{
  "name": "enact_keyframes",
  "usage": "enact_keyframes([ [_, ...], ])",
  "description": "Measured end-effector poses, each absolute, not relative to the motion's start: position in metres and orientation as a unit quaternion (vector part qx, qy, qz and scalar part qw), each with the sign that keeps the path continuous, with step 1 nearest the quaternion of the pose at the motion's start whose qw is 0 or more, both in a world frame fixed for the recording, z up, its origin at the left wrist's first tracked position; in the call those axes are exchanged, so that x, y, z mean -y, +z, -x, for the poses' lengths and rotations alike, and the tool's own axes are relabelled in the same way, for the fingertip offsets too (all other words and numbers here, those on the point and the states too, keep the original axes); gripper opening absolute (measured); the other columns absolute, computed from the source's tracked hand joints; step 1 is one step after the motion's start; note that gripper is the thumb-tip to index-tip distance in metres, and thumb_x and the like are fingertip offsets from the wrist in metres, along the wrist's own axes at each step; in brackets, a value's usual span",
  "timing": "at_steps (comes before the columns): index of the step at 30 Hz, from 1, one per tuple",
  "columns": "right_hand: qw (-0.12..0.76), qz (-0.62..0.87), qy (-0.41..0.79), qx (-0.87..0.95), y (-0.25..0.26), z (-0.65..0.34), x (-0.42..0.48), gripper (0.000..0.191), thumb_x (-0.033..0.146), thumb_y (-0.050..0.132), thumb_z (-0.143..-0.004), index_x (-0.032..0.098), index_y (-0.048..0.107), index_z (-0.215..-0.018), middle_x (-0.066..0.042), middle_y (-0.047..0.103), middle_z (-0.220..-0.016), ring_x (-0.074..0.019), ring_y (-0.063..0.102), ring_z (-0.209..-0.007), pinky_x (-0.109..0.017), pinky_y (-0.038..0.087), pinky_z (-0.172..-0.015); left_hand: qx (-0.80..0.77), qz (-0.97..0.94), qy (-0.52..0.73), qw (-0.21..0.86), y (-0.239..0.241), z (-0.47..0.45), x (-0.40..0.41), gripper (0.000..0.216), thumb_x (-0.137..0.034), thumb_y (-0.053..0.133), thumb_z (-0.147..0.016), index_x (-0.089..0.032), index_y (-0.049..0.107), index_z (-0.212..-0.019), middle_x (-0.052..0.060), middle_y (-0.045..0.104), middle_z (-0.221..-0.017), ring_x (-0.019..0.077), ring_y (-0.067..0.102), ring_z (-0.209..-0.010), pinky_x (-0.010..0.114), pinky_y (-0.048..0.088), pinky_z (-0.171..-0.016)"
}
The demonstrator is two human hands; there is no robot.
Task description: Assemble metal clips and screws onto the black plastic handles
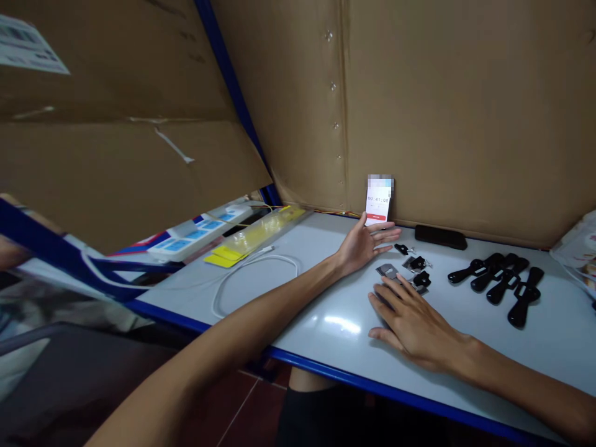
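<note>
My left hand (363, 246) is at the table's back with its fingers stretched out and nothing in it. Just behind it, a phone (377, 202) leans upright against the cardboard, with a timer on its screen. My right hand (412, 320) lies palm down, fingers spread, its fingertips at some flat grey pieces (387, 270) that it partly covers. Small black parts with shiny metal bits (418, 263) lie just beyond its fingers. To the right, several glossy black pieces with paddle-shaped ends (499, 288) lie in a staggered row.
A dark oblong case (440, 236) lies along the back cardboard wall (465, 112). On the left are a white cable (214, 304), a yellow sheet in clear plastic (261, 234) and a power strip (200, 233). A blue edge (326, 367) borders the table's front.
</note>
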State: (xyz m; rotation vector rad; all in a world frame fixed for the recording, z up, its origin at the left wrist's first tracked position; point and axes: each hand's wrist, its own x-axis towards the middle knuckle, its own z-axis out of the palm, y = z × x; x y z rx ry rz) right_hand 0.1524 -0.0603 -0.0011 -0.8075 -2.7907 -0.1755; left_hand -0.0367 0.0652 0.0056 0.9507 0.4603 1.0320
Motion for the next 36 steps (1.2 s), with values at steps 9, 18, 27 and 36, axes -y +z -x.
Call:
enact_keyframes([
  [9,0.119,0.29,-0.025,0.949,0.002,-0.153,0.066,0.054,0.05,0.046,-0.105,0.007,0.061,-0.133,-0.018,0.06,-0.143,-0.0377,0.042,-0.145,-0.059,0.029,-0.123,-0.208,-0.444,0.456,0.742,0.007,0.035,-0.062,0.065,-0.065,0.035,-0.102,-0.013,0.07,-0.12,0.018,0.066,-0.136,0.0334,0.052,-0.137,0.049,0.033,-0.118],
  [18,0.121,0.255,0.01,0.959,0.002,-0.151,0.067,0.053,0.047,0.035,-0.109,0.011,0.054,-0.142,-0.014,0.059,-0.147,-0.0307,0.039,-0.148,-0.059,0.023,-0.125,-0.202,-0.418,0.466,0.753,0.005,0.038,-0.065,0.068,-0.064,0.028,-0.104,-0.013,0.069,-0.12,0.019,0.067,-0.135,0.0322,0.055,-0.135,0.048,0.035,-0.118],
  [27,0.153,0.255,-0.03,0.954,0.01,-0.152,0.079,0.031,0.039,0.05,-0.105,0.013,0.065,-0.115,-0.012,0.071,-0.121,-0.0315,0.056,-0.13,-0.058,0.035,-0.12,-0.219,-0.421,0.47,0.744,0.007,0.037,-0.063,0.069,-0.064,0.026,-0.104,-0.014,0.071,-0.118,0.018,0.069,-0.132,0.0322,0.056,-0.134,0.048,0.035,-0.117],
  [36,0.154,0.249,0.014,0.956,-0.001,-0.151,0.062,0.033,0.032,0.051,-0.105,0.015,0.054,-0.132,-0.011,0.071,-0.122,-0.0319,0.049,-0.137,-0.061,0.033,-0.119,-0.219,-0.441,0.455,0.742,0.007,0.032,-0.062,0.07,-0.068,0.03,-0.102,-0.013,0.07,-0.119,0.019,0.068,-0.133,0.0331,0.056,-0.134,0.048,0.035,-0.116],
])
